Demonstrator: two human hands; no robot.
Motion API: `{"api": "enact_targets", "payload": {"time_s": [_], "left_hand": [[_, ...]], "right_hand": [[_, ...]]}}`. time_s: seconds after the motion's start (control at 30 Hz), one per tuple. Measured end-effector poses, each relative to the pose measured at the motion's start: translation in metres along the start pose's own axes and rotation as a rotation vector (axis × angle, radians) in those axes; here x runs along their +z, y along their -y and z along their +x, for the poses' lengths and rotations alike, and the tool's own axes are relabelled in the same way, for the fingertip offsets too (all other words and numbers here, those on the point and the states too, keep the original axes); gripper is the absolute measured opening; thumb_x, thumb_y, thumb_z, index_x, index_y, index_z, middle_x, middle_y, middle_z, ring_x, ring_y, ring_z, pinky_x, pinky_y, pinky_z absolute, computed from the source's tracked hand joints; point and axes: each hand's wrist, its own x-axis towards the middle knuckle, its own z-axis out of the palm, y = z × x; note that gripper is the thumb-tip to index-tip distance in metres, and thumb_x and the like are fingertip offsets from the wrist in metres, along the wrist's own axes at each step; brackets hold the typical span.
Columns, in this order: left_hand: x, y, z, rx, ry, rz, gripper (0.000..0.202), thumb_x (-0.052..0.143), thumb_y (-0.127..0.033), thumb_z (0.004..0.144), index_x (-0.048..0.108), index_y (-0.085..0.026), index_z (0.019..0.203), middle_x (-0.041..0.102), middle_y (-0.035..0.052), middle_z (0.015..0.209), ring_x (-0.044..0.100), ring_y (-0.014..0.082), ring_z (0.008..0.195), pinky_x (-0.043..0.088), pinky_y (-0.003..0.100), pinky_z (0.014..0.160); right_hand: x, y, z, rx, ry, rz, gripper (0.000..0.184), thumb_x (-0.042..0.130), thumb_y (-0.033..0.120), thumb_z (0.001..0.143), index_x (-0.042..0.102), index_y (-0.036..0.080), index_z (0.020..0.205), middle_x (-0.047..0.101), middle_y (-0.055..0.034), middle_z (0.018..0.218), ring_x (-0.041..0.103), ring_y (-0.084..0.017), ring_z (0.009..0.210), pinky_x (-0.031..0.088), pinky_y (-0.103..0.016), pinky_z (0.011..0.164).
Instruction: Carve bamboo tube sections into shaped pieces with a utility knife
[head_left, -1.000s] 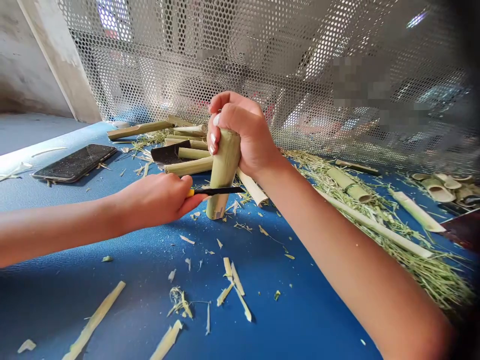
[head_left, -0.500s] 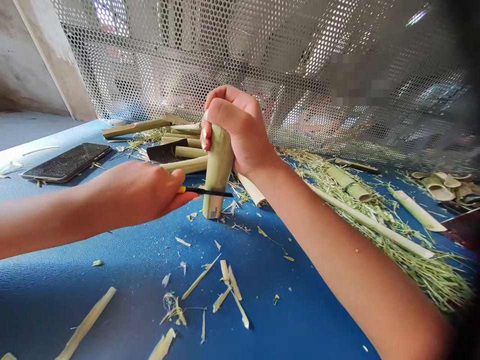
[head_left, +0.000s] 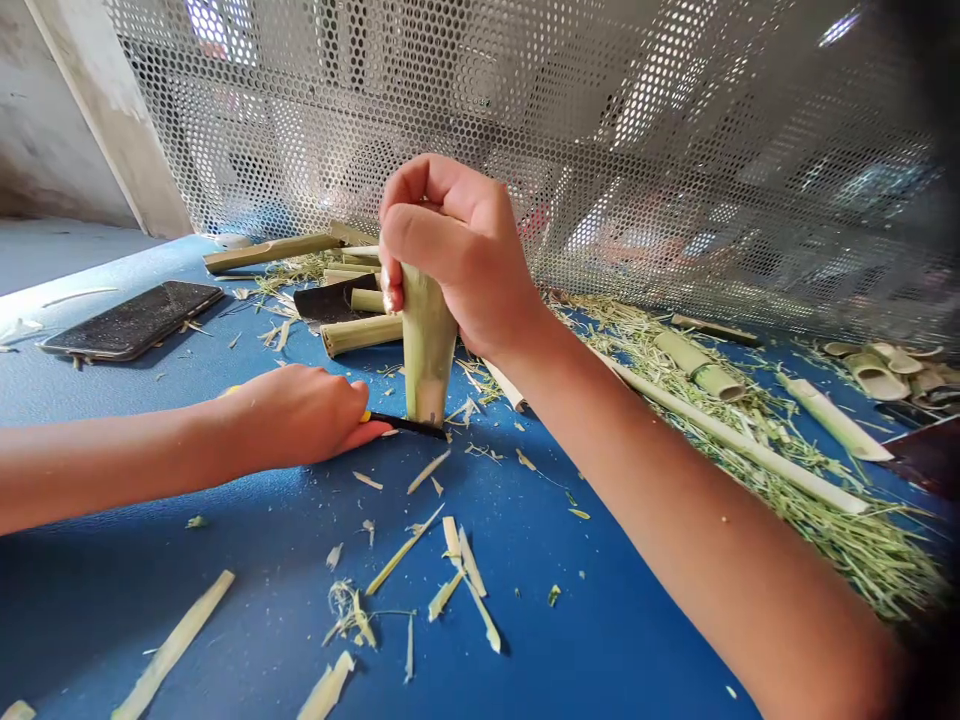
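Note:
My right hand (head_left: 450, 250) is closed around the top of a short green bamboo piece (head_left: 427, 355) that stands upright on the blue table (head_left: 600, 620). My left hand (head_left: 300, 415) is closed on a knife with a yellow handle and a dark blade (head_left: 405, 425). The blade lies low against the foot of the bamboo piece, almost on the table. Fresh pale slivers (head_left: 457, 570) lie in front of the bamboo.
A phone (head_left: 135, 320) lies at the far left. More cut bamboo pieces (head_left: 360, 335) and a dark flat blade (head_left: 330, 298) lie behind my hands. Long bamboo strips and green shavings (head_left: 750, 440) run along the right. A perforated metal screen (head_left: 600, 150) closes off the back.
The knife has slid down the bamboo from mid-height to its foot, and a new sliver lies on the table. My right hand has shifted slightly left and up.

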Motion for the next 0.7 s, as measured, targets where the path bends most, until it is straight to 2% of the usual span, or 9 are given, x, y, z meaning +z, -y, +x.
{"api": "enact_targets", "payload": {"time_s": [0.13,0.3,0.4,0.5,0.6,0.7], "left_hand": [[-0.009,0.005,-0.004,0.020,-0.026,0.034,0.051,0.019,-0.051,0.093,0.055,-0.018,0.077,0.056,0.0038,0.051,0.056,0.0213,0.045,0.019,0.027,0.042],[-0.039,0.016,-0.014,-0.167,-0.219,0.052,0.059,0.011,-0.061,0.089,0.052,-0.020,0.074,0.048,0.0004,0.048,0.049,0.0187,0.041,0.022,0.028,0.045],[-0.046,0.017,-0.017,-0.211,-0.237,0.032,0.061,0.010,-0.061,0.088,0.052,-0.020,0.074,0.045,0.0003,0.046,0.045,0.0178,0.039,0.023,0.027,0.045],[-0.042,0.018,-0.014,-0.185,-0.227,-0.067,0.061,0.010,-0.062,0.089,0.052,-0.019,0.077,0.047,0.0006,0.047,0.044,0.0165,0.038,0.022,0.026,0.045],[-0.027,0.019,-0.005,-0.120,-0.207,-0.089,0.061,0.013,-0.061,0.089,0.054,-0.018,0.077,0.050,0.0017,0.048,0.047,0.0165,0.040,0.020,0.025,0.044],[-0.008,0.019,0.006,0.013,-0.059,-0.012,0.054,0.022,-0.056,0.091,0.056,-0.017,0.076,0.055,0.0041,0.052,0.052,0.0174,0.044,0.018,0.026,0.044]], "right_hand": [[0.004,0.002,0.000,0.013,0.018,-0.011,0.017,0.057,0.016,0.068,0.042,0.022,0.060,0.047,0.0090,0.044,0.046,-0.008,0.039,0.041,-0.021,0.040],[-0.005,-0.004,0.003,-0.016,-0.002,0.063,0.013,0.055,0.018,0.067,0.043,0.020,0.064,0.049,0.0099,0.043,0.045,-0.007,0.038,0.039,-0.020,0.040],[-0.009,-0.008,0.004,-0.011,-0.003,0.066,0.012,0.055,0.017,0.067,0.043,0.019,0.066,0.049,0.0098,0.043,0.045,-0.008,0.039,0.040,-0.020,0.041],[-0.014,-0.010,0.004,-0.001,-0.021,0.068,0.011,0.055,0.017,0.067,0.044,0.018,0.066,0.050,0.0090,0.044,0.046,-0.008,0.040,0.040,-0.021,0.041],[-0.015,-0.009,0.004,0.009,-0.025,0.080,0.010,0.054,0.016,0.066,0.044,0.019,0.065,0.049,0.0091,0.045,0.045,-0.007,0.041,0.040,-0.020,0.041],[-0.010,-0.005,0.001,0.016,0.052,0.060,0.011,0.055,0.018,0.067,0.045,0.020,0.065,0.050,0.0093,0.046,0.046,-0.008,0.041,0.041,-0.020,0.041]]}}
